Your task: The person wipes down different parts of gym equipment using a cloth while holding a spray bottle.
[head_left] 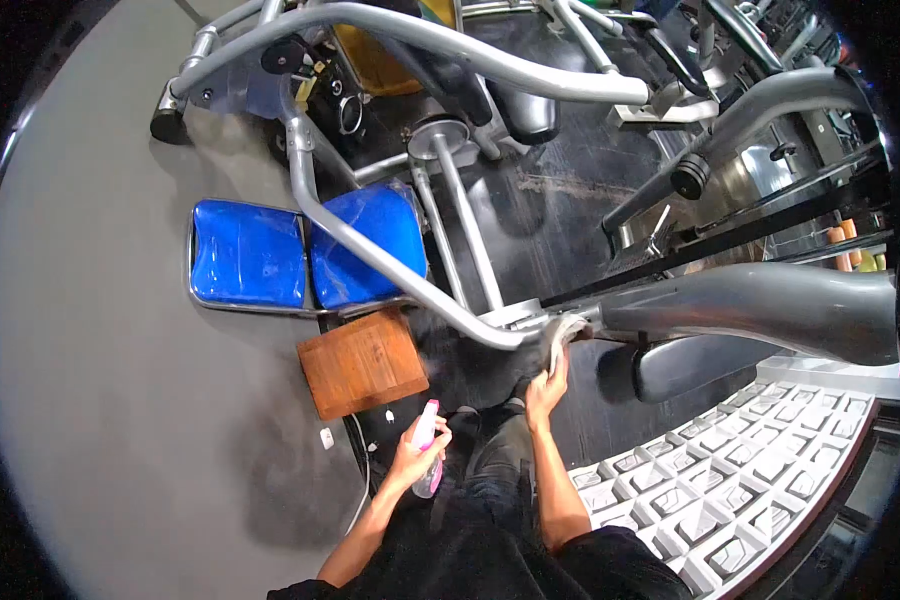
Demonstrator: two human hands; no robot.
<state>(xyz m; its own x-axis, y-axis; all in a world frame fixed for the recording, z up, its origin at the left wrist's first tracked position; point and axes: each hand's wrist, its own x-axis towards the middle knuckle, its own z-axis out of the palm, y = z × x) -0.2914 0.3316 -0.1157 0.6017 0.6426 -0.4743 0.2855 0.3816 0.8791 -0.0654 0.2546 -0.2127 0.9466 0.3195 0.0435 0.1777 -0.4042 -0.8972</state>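
My left hand (416, 460) is closed around a spray bottle (428, 425) with a pink and white top and a clear lower part. It is held low in front of my body. In my right hand (547, 393) is a crumpled, light grey cloth (567, 338), pressed against the grey metal frame (518, 336) of a gym machine near a joint. The cloth is slightly blurred, and it covers part of the tube there. A thick grey tube (750, 310) runs from this joint to the right.
A blue padded chair (255, 255) stands at left beside a wooden box (363, 365). A white cable (363, 480) lies on the floor. A white lattice panel (725, 470) is at lower right, below a black pad (690, 362). More gym machines fill the back.
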